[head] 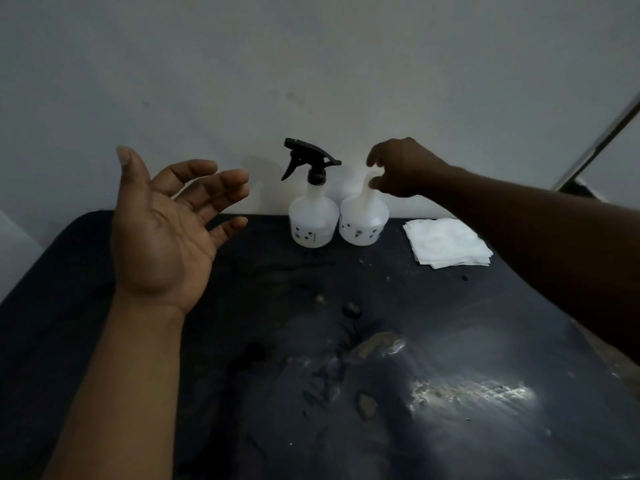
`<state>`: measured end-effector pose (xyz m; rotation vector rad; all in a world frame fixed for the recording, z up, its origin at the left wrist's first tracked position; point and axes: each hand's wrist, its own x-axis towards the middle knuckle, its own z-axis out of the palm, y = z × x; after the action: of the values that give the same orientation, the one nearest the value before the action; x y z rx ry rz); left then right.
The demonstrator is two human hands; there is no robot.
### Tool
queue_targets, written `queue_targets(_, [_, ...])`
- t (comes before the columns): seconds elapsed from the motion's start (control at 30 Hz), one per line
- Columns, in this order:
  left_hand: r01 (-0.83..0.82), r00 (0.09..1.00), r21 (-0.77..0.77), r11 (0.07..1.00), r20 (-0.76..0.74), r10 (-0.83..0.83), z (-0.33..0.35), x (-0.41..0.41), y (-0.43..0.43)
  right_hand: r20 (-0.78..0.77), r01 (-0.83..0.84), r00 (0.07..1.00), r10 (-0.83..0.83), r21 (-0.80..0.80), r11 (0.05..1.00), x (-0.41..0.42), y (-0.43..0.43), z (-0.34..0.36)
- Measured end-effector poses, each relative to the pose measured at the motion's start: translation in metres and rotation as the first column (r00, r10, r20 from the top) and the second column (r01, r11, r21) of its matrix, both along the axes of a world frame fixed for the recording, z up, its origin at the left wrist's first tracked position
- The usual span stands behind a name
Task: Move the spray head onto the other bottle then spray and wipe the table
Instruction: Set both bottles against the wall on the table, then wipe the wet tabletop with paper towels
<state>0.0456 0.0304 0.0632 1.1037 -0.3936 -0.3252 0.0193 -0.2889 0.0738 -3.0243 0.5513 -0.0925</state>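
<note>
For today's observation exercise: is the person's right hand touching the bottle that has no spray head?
Touching. The head view shows the right hand with thumb and fingers closed around the neck of the capless bottle, no gap visible.

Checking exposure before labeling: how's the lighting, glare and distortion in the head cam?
Head view: dim and underexposed overall; bright glare patch on the dark table at lower right; right hand nearly silhouetted at the capless bottle; left hand better lit; wide-angle bowing curves the table edges; spray head stays sharp.
</note>
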Motion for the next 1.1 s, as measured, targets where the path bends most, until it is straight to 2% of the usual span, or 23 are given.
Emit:
queue_targets(0.13, [0.045, 0.999, 0.006, 0.999, 0.019, -0.045, -0.001, -0.006, -0.018, 0.049, -0.015, 0.999, 0.014, 0.026, 1.0, -0.016, 0.004, 0.003])
queue_targets(0.33, [0.169, 0.985, 0.012, 0.985, 0.03, -0.17, -0.004, -0.03, -0.068, 0.189, 0.049, 0.979, -0.077, 0.15, 0.987, -0.07, -0.005, -0.005])
queue_targets(0.6, [0.341, 0.939, 0.052, 0.939, 0.025, -0.343, -0.03, -0.046, -0.12, 0.059, 0.295, 0.947, -0.315, 0.224, 0.929, -0.117, -0.069, -0.048])
queue_targets(0.87, [0.416, 0.909, 0.081, 0.906, -0.011, -0.417, -0.064, -0.035, -0.148, -0.092, 0.337, 0.941, -0.326, 0.17, 0.926, -0.12, -0.093, -0.106])
queue_targets(1.1, [0.518, 0.85, -0.038, 0.855, -0.095, -0.519, -0.062, -0.064, -0.169, -0.055, 0.374, 0.927, -0.371, 0.182, 0.909, -0.114, -0.089, -0.13])
